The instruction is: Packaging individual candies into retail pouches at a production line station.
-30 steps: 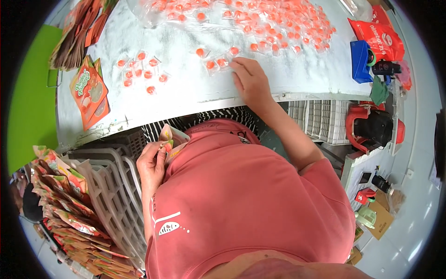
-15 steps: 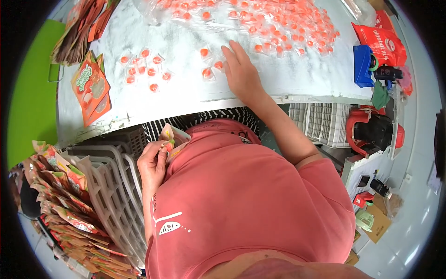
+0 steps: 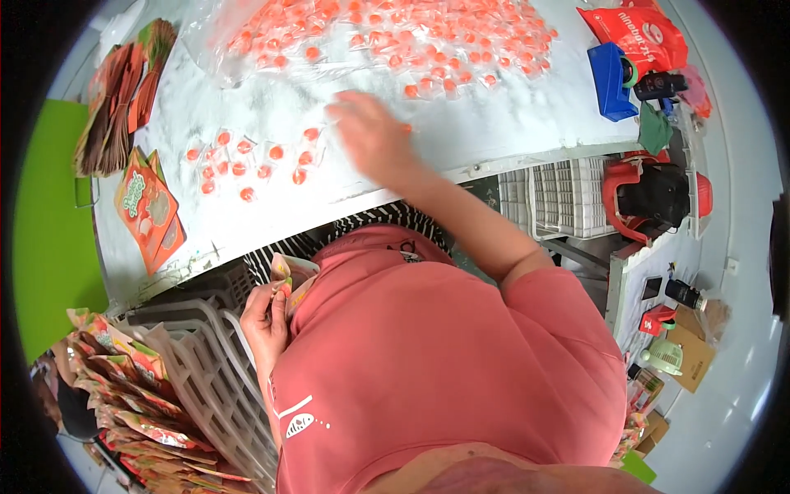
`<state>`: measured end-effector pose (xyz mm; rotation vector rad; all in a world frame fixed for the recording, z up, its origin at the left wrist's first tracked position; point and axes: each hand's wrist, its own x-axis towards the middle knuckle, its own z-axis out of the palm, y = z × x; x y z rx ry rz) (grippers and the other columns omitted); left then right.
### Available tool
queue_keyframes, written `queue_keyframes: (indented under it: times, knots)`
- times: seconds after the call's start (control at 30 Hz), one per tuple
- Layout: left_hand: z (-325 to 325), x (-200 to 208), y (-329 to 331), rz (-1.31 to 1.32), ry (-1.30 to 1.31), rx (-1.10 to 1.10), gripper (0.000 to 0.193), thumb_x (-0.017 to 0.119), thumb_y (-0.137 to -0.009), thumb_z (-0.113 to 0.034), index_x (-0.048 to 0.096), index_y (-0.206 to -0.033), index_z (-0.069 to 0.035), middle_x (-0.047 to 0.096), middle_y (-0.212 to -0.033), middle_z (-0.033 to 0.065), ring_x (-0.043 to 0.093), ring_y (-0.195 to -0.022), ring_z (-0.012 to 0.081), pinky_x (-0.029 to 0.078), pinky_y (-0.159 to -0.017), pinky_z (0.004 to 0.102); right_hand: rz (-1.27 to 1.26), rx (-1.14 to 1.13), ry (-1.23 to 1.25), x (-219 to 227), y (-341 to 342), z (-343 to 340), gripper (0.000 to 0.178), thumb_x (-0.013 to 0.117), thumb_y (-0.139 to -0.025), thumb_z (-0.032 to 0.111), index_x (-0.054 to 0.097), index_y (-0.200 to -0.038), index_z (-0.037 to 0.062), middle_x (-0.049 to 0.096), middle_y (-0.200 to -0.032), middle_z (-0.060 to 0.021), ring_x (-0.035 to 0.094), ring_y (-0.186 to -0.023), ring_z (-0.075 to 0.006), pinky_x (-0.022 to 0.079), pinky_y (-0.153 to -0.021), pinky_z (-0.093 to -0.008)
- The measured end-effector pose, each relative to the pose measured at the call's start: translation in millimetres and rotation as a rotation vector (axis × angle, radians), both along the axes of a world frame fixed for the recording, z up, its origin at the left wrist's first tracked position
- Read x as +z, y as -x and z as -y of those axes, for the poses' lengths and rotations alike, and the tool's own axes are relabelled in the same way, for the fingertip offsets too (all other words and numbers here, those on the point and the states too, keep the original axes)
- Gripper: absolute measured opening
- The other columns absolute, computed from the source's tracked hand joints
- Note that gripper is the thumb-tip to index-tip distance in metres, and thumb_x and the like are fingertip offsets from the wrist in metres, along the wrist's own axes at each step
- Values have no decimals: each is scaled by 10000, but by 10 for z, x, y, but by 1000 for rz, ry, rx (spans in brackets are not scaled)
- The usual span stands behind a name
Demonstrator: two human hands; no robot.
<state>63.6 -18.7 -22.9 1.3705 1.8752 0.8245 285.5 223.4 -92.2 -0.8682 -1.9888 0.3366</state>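
My left hand [image 3: 267,317] is closed on the edge of a printed pouch [image 3: 288,276], low in front of my body; the pouch's mouth gapes. Over the white tabletop, my right hand [image 3: 370,140] is smeared by motion, and whether it holds anything does not show. Just left of its fingers lie a few orange candies in clear wrappers [image 3: 305,157]. Beside these is a loose group of the same wrapped candies [image 3: 239,169]. A large heap of wrapped candies [image 3: 428,49] covers the far part of the table.
Flat red pouches [image 3: 148,210] lie at the table's left edge, with bundled pouches [image 3: 115,107] behind. Filled pouches [image 3: 156,412] stand in a grey crate [image 3: 206,362] at my left. A blue holder [image 3: 609,82] and red bag [image 3: 642,37] sit at the far right, above a white basket [image 3: 568,198].
My right hand has swept left over the table, and the few candies beside it now lie closer to the left group. The whole view has shifted; my left hand still grips the pouch.
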Motion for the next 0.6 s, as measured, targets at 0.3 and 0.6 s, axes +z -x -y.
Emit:
queue_keyframes:
  times: [0.3, 0.6]
  knots:
    - [-101, 8, -42, 41, 13, -15, 91, 594, -935, -23, 658, -963, 35, 605, -834, 107, 556, -772, 199, 439, -750, 269, 388, -258, 6, -1, -965, -251, 306, 589, -817, -14, 627, -1118, 31, 604, -1161, -150, 575, -1089, -356, 508, -906, -412]
    - [-72, -17, -13, 37, -13, -19, 107, 630, -936, -66, 684, -983, 15, 648, -868, 119, 612, -782, 224, 477, -746, 288, 103, -374, 33, 58, -1240, -103, 279, 576, -848, -1, 630, -1120, 32, 646, -1109, -156, 586, -1076, -361, 479, -926, -403]
